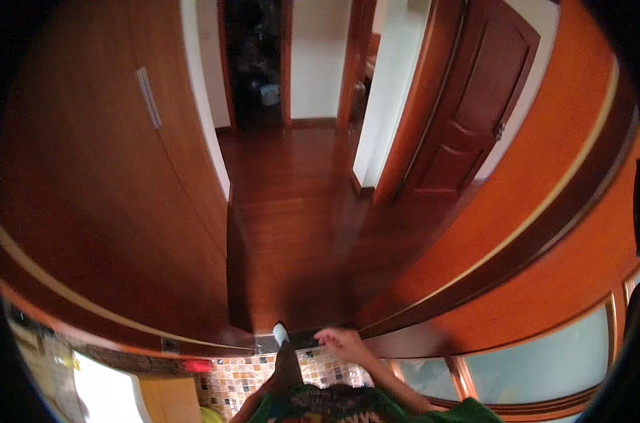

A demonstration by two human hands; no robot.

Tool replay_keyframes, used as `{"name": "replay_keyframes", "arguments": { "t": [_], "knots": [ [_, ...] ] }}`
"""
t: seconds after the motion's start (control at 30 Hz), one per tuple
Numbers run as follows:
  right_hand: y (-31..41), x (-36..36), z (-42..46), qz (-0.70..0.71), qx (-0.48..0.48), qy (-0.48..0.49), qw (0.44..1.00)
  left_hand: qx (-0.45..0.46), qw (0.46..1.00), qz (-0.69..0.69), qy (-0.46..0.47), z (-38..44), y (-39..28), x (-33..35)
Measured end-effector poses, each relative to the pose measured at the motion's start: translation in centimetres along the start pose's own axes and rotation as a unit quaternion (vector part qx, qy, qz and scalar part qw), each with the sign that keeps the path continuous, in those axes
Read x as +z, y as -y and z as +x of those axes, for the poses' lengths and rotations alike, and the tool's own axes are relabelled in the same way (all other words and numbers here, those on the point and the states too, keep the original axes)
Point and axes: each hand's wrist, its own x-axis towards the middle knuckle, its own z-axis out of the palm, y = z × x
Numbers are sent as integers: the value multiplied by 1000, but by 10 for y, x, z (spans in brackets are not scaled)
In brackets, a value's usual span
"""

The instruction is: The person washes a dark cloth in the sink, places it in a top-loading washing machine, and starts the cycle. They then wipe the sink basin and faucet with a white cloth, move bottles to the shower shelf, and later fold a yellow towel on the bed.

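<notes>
My right hand (340,343) hangs in front of me above the dark threshold strip (306,339). It is slightly blurred, its fingers are loosely bent, and I see nothing in it. Part of my left forearm (252,404) shows at the bottom edge beside my green shirt (404,407); the left hand itself is out of view. One foot in a white sock or shoe (280,333) is at the threshold. Ahead lies a glossy dark reddish wooden floor (293,227), while mosaic tiles (325,368) cover the floor beneath me.
To the left stands a tall brown wood panel (97,174) with a metal handle (148,98). A dark red panelled door (468,106) is on the right, past an orange-brown wood surface (510,201). White walls (320,63) flank a dark doorway (253,63). Frosted glass panes (536,359) are low right.
</notes>
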Motion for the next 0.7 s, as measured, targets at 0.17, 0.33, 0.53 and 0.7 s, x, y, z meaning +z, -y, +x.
{"name": "replay_keyframes", "arguments": {
  "t": [0.17, 0.33, 0.53, 0.7],
  "knots": [
    [-20, -35, 127, -15, 56, -58, 997, -32, 998, 56, 14, 71, -119, -97],
    [-54, -92, 192, 26, 94, -113, 989, -53, 987, 138, 60, 148, -251, -150],
    [-96, -157, 243, -25, 217, -192, 957, -45, 964, 240, 108, 275, -416, -155],
    [-133, -226, 292, 5, 247, -263, 933, -19, 947, 285, 147, 368, -552, -100]
  ]
}}
